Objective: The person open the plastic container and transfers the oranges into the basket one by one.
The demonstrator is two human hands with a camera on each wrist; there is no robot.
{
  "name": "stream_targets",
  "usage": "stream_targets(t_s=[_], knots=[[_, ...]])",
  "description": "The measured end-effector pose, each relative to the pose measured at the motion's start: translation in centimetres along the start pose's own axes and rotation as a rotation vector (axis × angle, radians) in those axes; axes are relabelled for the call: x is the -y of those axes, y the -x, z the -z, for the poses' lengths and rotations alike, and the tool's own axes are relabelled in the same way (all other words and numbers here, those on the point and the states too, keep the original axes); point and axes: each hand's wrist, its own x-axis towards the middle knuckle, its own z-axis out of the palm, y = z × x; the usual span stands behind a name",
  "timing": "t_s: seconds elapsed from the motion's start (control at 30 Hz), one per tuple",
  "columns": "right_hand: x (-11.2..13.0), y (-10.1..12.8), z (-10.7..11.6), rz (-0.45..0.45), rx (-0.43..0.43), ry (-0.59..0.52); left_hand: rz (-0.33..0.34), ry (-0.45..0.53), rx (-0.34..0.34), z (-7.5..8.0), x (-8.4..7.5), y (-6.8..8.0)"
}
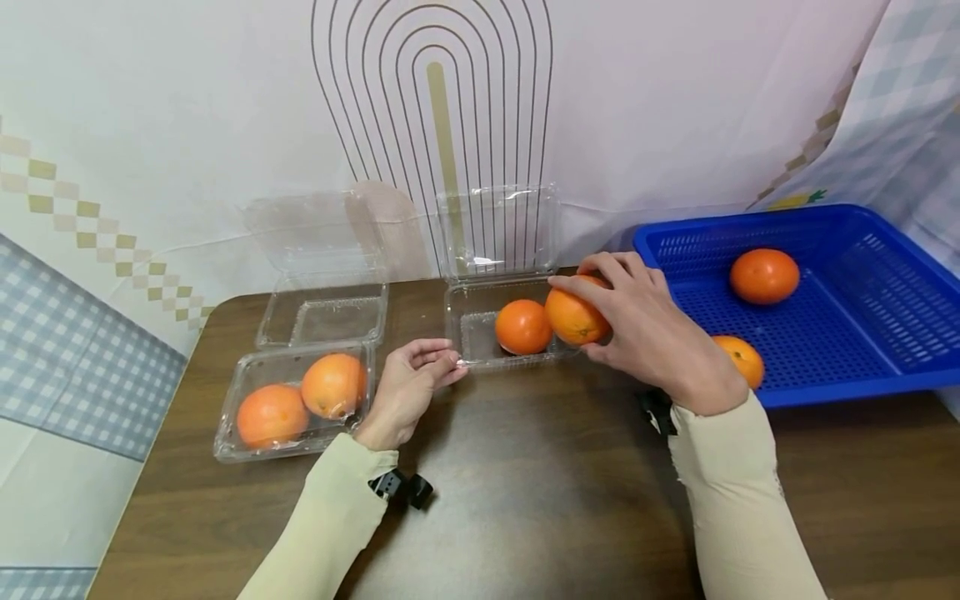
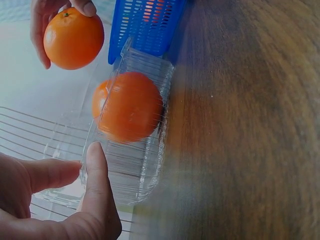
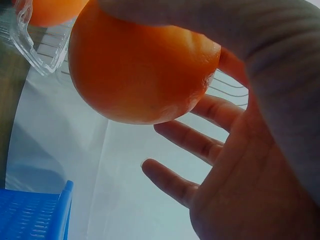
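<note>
My right hand (image 1: 637, 321) grips an orange (image 1: 576, 312) at the right end of an open clear plastic clamshell box (image 1: 468, 364). In the right wrist view, thumb and fingers span this orange (image 3: 140, 70). Another orange (image 1: 522, 327) sits in the box, left of the held one. My left hand (image 1: 412, 383) pinches the box's near left rim between thumb and forefinger. The left wrist view shows this pinch, with the seated orange (image 2: 132, 107) behind the clear wall and the held one (image 2: 74, 39) raised above the box.
A blue basket (image 1: 817, 392) at the right contains an orange (image 1: 765, 277) and another (image 1: 741, 360) partly behind my right wrist. On the left, a clear box (image 1: 225, 442) encloses two oranges (image 1: 272, 415). Behind it stands an open box (image 1: 270, 321). A patterned cloth (image 1: 637, 108) backs the wooden table (image 1: 540, 483).
</note>
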Motion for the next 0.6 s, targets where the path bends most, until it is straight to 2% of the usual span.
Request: stream_targets(t_s=[0.2,0.6], knots=[[-0.09,0.29,0.24,0.004,0.001,-0.007,0.004,-0.013,-0.009,0.0,0.1,0.07],[-0.27,0.84,0.78,0.001,-0.053,0.01,-0.003,-0.018,-0.008,-0.04,0.1,0.03]])
